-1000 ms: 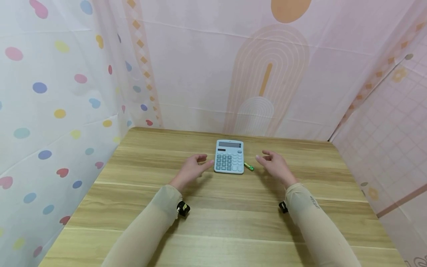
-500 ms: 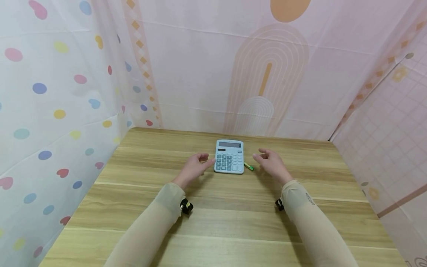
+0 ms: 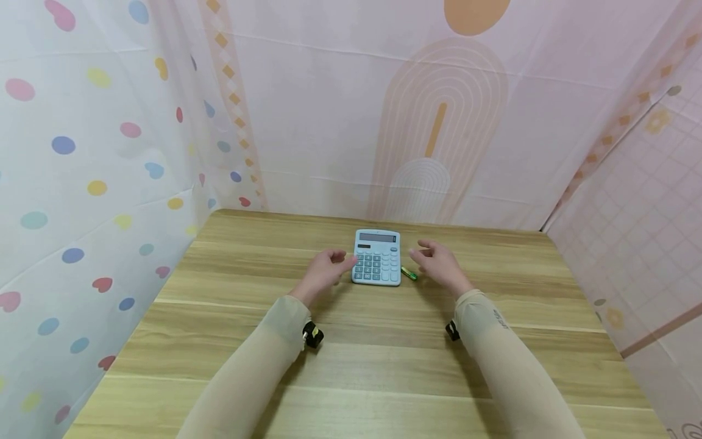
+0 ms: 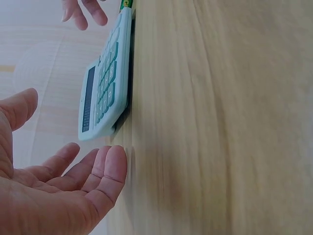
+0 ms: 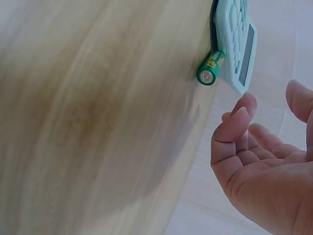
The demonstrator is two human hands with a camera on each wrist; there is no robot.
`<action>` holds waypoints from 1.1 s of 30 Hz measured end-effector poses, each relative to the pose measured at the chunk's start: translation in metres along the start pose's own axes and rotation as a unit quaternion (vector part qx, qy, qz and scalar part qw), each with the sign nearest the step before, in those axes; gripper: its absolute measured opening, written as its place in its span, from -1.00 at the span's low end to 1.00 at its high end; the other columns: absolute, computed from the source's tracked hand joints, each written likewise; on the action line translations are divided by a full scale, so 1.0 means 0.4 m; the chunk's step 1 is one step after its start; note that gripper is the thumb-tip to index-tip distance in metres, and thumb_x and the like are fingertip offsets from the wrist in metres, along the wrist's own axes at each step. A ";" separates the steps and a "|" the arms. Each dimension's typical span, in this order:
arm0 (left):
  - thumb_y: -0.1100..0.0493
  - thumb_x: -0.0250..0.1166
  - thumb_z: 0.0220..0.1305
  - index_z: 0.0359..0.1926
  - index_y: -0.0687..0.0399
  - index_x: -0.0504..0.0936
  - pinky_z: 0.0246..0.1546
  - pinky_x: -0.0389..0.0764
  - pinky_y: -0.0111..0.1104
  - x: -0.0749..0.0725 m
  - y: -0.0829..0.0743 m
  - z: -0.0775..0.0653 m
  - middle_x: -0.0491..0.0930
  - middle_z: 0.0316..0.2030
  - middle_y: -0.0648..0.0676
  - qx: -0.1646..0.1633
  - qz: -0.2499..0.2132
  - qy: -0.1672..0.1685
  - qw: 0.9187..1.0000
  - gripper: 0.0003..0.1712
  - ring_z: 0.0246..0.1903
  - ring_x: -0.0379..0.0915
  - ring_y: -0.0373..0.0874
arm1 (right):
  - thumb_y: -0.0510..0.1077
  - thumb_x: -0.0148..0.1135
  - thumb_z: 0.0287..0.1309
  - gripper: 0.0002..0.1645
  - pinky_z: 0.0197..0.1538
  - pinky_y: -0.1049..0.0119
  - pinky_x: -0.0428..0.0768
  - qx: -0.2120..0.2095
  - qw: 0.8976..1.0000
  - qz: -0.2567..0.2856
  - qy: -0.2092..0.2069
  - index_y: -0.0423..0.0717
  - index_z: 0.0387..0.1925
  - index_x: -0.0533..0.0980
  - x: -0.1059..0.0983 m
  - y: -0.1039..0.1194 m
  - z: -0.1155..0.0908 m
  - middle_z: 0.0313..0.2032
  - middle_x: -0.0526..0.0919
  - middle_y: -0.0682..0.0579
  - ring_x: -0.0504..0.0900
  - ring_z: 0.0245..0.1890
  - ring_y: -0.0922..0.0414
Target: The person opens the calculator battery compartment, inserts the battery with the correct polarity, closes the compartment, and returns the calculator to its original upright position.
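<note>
A light blue calculator [image 3: 377, 258] lies face up near the far side of the wooden table, its display at the far end. Against its right side is a small green battery [image 3: 409, 273], whose flat metal end faces out in the right wrist view [image 5: 211, 68]. My left hand [image 3: 325, 272] is just left of the calculator, fingers loosely bent and holding nothing; its thumb overlaps the calculator's edge in the head view. To the right of the battery hovers my right hand [image 3: 440, 266], fingers relaxed and nothing in them.
The wooden table [image 3: 351, 378] ends at a pale patterned curtain [image 3: 318, 122] along the back. A dotted curtain [image 3: 99, 244] hangs at the left, and a checked one [image 3: 647, 213] at the right. Each wrist carries a small black camera [image 3: 313, 335].
Both hands have drifted inward, the left one to the right and the right one to the left, closer to the calculator and battery. Those two things have stayed put.
</note>
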State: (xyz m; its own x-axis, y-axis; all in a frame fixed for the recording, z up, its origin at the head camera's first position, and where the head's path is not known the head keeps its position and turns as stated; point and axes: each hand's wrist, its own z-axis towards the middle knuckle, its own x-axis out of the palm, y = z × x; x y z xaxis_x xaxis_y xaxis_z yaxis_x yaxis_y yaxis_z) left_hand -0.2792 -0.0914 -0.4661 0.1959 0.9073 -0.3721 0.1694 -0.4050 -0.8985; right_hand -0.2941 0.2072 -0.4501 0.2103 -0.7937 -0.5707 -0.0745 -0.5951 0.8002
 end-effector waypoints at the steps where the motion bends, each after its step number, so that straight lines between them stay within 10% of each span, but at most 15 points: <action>1: -0.22 0.32 0.51 0.54 0.20 0.38 0.33 0.63 -0.03 0.001 -0.001 0.000 0.44 0.50 0.25 -0.001 0.001 -0.001 1.000 -0.16 0.41 0.47 0.17 | 0.22 0.11 0.60 -0.15 0.33 -0.06 0.64 0.001 1.000 0.002 0.002 -0.12 0.65 0.20 0.001 0.002 0.002 0.45 0.52 -0.26 0.72 0.19 -0.17; 20: -0.18 0.32 0.51 0.52 0.22 0.41 0.40 0.57 -0.02 0.025 -0.012 0.012 0.46 0.47 0.27 -0.005 0.011 -0.002 1.000 -0.20 0.46 0.41 0.17 | 0.21 0.15 0.58 -0.18 0.23 0.04 0.64 0.004 1.000 0.004 0.016 -0.12 0.62 0.25 0.032 0.032 0.025 0.37 0.59 -0.25 0.71 0.09 -0.07; 33: -0.23 0.29 0.52 0.53 0.24 0.41 0.51 0.44 0.03 0.041 -0.017 0.027 0.48 0.47 0.28 0.003 0.043 0.000 0.999 -0.17 0.49 0.39 0.18 | 0.22 0.13 0.59 -0.18 0.50 -0.15 0.49 -0.004 0.999 -0.017 0.039 -0.13 0.61 0.27 0.062 0.024 0.044 0.48 0.48 -0.28 0.46 0.50 -0.19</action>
State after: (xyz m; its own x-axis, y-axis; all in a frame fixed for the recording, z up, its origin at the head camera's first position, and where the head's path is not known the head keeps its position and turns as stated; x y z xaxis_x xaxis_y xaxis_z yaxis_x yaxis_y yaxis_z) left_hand -0.2878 -0.0725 -0.4685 0.2094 0.8693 -0.4478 0.1470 -0.4807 -0.8645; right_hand -0.3069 0.1795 -0.4600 0.2873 -0.7608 -0.5818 -0.0585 -0.6203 0.7822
